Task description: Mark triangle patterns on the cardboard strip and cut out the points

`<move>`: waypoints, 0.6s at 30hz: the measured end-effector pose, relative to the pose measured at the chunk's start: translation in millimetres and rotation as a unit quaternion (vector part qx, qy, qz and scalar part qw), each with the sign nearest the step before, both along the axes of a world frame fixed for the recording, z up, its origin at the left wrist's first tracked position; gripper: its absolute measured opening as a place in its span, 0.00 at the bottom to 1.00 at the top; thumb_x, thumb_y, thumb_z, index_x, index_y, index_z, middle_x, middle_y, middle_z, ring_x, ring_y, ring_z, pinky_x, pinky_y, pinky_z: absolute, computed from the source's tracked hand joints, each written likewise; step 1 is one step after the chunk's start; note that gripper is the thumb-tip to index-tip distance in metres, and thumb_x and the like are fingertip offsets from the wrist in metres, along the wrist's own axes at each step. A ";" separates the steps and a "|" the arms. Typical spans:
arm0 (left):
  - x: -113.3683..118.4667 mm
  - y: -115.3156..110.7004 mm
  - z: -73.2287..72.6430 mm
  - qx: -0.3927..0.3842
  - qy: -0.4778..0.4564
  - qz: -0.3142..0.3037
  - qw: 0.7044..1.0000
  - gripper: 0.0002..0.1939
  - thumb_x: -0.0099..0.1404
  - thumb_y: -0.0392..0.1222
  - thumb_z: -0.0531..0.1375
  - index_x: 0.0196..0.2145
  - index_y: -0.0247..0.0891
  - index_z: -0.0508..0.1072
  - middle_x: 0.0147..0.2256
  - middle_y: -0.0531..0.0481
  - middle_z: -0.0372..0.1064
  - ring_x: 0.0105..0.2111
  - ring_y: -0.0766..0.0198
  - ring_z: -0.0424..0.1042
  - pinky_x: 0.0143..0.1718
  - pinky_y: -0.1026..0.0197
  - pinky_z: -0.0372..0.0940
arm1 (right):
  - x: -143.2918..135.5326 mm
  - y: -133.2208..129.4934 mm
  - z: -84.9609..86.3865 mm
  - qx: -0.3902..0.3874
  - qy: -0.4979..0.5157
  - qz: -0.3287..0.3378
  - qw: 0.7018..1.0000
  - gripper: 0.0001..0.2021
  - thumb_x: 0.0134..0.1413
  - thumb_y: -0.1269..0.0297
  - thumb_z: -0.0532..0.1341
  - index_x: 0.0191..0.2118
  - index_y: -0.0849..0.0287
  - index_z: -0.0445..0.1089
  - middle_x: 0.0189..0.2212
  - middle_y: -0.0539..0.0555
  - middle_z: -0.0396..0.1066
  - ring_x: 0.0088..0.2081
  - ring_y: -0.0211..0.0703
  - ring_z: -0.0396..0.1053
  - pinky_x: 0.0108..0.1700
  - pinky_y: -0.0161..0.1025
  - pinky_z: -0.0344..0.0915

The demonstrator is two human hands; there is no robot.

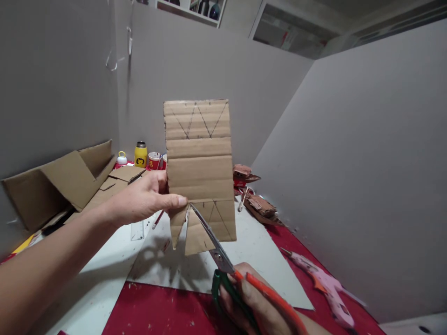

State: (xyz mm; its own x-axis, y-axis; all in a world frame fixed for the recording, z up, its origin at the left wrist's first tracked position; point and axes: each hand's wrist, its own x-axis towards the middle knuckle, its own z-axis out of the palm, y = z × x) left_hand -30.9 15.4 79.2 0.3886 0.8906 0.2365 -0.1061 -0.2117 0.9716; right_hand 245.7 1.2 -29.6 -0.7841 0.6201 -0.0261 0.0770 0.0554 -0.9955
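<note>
My left hand (pixel 153 195) grips a rectangular piece of corrugated cardboard (pixel 199 167) by its left edge, thumb in front and fingers behind. Pencilled zigzag lines run across its top and bottom bands. The bottom edge has a cut gap on the left, with a pointed flap beside it. In my right hand (pixel 249 291) is a pair of scissors (pixel 220 256) with one green and one orange handle loop. Their blades reach up along a drawn line at the lower part of the cardboard, tips near my left thumb. The blades look nearly closed.
White sheets (pixel 265 260) cover part of the red tabletop (pixel 157 309). A pink glue gun (pixel 324 284) lies at the right. Folded cardboard (pixel 70 181), a yellow bottle (pixel 140 154) and a paper cup (pixel 154 161) stand at the back left. Brown cardboard scraps (pixel 261 204) sit behind, right.
</note>
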 end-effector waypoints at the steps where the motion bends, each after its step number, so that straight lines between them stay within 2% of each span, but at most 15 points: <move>1: 0.4 0.1 -0.1 0.002 0.000 0.003 1.000 0.16 0.57 0.46 0.71 0.40 0.36 0.79 0.34 0.44 0.79 0.36 0.56 0.78 0.41 0.54 0.72 | 0.7 0.5 0.2 0.010 -0.003 0.003 1.000 0.33 0.57 0.30 0.50 0.27 0.60 0.64 0.12 0.42 0.52 0.12 0.29 0.47 0.15 0.30 0.43; 6: 3.8 2.0 -3.5 0.009 -0.004 0.015 1.000 0.16 0.58 0.46 0.71 0.41 0.35 0.78 0.37 0.43 0.79 0.39 0.55 0.78 0.41 0.54 0.71 | 1.4 2.6 -2.2 0.063 -0.002 -0.008 0.998 0.30 0.61 0.34 0.50 0.29 0.61 0.64 0.13 0.43 0.54 0.13 0.30 0.48 0.16 0.30 0.43; 12: 1.2 2.9 -5.9 -0.006 -0.008 0.022 1.000 0.18 0.56 0.46 0.72 0.41 0.34 0.78 0.37 0.42 0.79 0.38 0.54 0.78 0.41 0.55 0.72 | -0.5 -1.2 -0.6 0.042 -0.003 -0.009 0.999 0.32 0.61 0.33 0.48 0.25 0.60 0.63 0.12 0.43 0.52 0.13 0.30 0.48 0.15 0.30 0.42; 15: -1.8 1.4 -3.1 0.011 0.018 0.002 1.000 0.15 0.57 0.46 0.71 0.40 0.34 0.79 0.35 0.43 0.79 0.36 0.55 0.79 0.39 0.57 0.72 | -2.5 -5.9 4.4 0.057 0.005 0.002 0.998 0.31 0.63 0.36 0.47 0.21 0.58 0.58 0.10 0.44 0.51 0.13 0.29 0.47 0.15 0.31 0.42; 18: -2.3 -2.3 2.2 0.033 0.024 -0.011 0.999 0.13 0.57 0.44 0.71 0.38 0.35 0.80 0.34 0.43 0.79 0.38 0.54 0.79 0.41 0.56 0.72 | -5.4 -9.8 9.0 0.050 0.019 0.019 0.998 0.30 0.63 0.37 0.50 0.20 0.56 0.53 0.11 0.43 0.47 0.14 0.28 0.44 0.16 0.32 0.39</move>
